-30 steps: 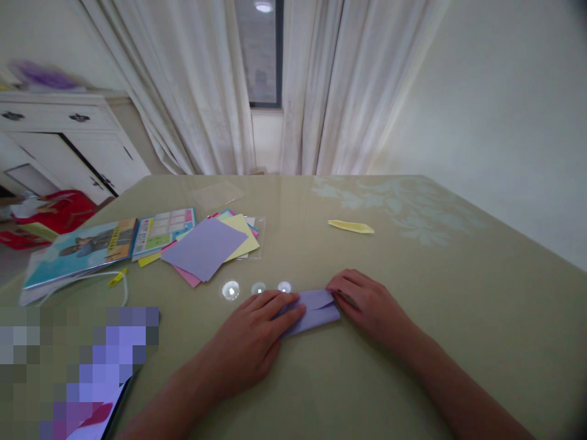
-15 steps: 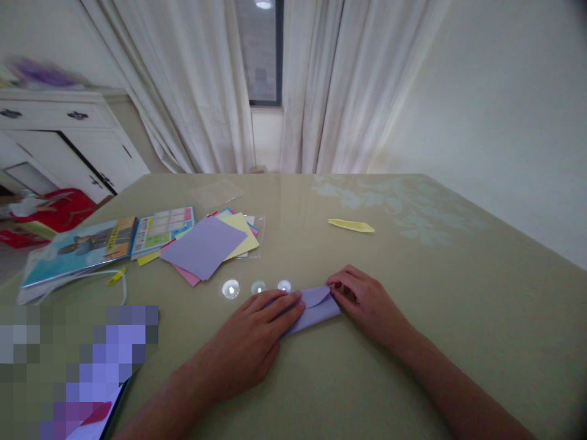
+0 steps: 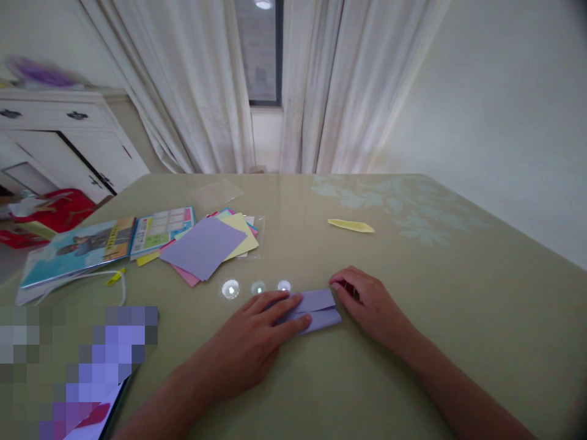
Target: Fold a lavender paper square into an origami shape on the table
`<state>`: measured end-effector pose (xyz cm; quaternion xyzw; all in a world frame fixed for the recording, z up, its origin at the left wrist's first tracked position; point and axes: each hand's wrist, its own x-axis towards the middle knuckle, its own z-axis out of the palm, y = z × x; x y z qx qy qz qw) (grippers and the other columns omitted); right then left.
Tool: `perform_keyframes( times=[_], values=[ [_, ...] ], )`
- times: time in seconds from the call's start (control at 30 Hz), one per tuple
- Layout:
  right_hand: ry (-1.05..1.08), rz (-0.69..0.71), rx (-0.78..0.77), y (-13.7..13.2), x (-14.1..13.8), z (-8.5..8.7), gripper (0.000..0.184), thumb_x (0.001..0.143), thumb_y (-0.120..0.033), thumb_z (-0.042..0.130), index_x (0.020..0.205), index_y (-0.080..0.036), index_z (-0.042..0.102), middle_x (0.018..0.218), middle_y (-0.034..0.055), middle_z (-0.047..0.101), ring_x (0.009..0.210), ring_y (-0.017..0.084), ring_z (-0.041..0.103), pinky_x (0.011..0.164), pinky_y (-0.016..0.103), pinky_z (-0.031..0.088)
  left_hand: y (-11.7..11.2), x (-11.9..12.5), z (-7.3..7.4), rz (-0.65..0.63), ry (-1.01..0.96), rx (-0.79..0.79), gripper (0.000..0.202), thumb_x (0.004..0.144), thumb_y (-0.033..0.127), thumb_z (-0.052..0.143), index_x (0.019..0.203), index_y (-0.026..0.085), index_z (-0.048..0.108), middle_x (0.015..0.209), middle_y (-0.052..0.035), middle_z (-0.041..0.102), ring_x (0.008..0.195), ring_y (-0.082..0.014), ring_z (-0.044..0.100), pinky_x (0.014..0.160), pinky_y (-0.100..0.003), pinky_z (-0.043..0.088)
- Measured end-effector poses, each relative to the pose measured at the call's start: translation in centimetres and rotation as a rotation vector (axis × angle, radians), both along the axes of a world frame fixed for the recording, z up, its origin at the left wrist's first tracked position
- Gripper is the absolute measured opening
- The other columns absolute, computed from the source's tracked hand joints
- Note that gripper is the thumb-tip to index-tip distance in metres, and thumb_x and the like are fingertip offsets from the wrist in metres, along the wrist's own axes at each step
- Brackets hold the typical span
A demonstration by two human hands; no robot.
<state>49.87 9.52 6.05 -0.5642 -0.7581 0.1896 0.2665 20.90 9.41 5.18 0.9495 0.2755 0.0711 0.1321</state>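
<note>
A folded strip of purple paper (image 3: 316,300) lies on the table in the head view, its flap down along a seam that runs lengthwise. My left hand (image 3: 261,324) rests on its left part, fingers stretched out and apart, pressing it down and covering that end. At the upper right corner of the strip is my right hand (image 3: 362,299), thumb and forefinger pinched together. Whether a bit of the paper is between those fingertips cannot be made out.
A folded yellow paper piece (image 3: 351,226) lies farther back. Left of centre are loose coloured sheets (image 3: 206,247) and an open booklet (image 3: 82,247). A white cord (image 3: 121,284) and a partly blurred-out device (image 3: 119,394) lie at left. A white wall (image 3: 518,122) borders the right.
The flap that my right hand held up at its corner now lies flat. My right fingertips have shifted slightly off the strip, and my left fingers have spread farther apart on it.
</note>
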Motion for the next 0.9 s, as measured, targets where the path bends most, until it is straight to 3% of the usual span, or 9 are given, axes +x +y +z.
perform_keyframes(
  times=[0.23,0.7,0.9],
  values=[
    [0.056,0.010,-0.128,-0.33,-0.29,0.61,0.014,0.090,-0.034,0.073,0.094,-0.021,0.073,0.081,0.0029,0.072,0.068,0.019,0.064,0.062,0.029,0.048,-0.35,0.17,-0.57,0.023,0.044,0.040,0.085,0.085,-0.001,0.053,0.157,0.042,0.038,0.170,0.0005,0.032,0.150,-0.0312,0.035,0.118,-0.058,0.037],
    [0.019,0.034,-0.086,-0.14,-0.30,0.03,0.005,0.094,-0.023,0.069,0.097,-0.021,0.072,0.091,0.0040,0.072,0.079,0.019,0.066,0.072,0.031,0.049,-0.37,-0.03,-0.55,0.006,0.066,0.046,0.088,0.085,-0.003,0.052,0.158,0.043,0.036,0.172,0.0021,0.028,0.152,-0.0298,0.033,0.121,-0.055,0.036],
    [0.038,0.005,-0.071,-0.19,-0.35,-0.13,0.012,0.094,-0.030,0.072,0.102,-0.021,0.072,0.091,0.0042,0.070,0.078,0.020,0.066,0.072,0.031,0.050,-0.29,-0.11,-0.75,-0.003,0.048,0.040,0.088,0.085,-0.003,0.051,0.159,0.043,0.035,0.172,0.0038,0.028,0.154,-0.0294,0.031,0.121,-0.053,0.035]
  ],
)
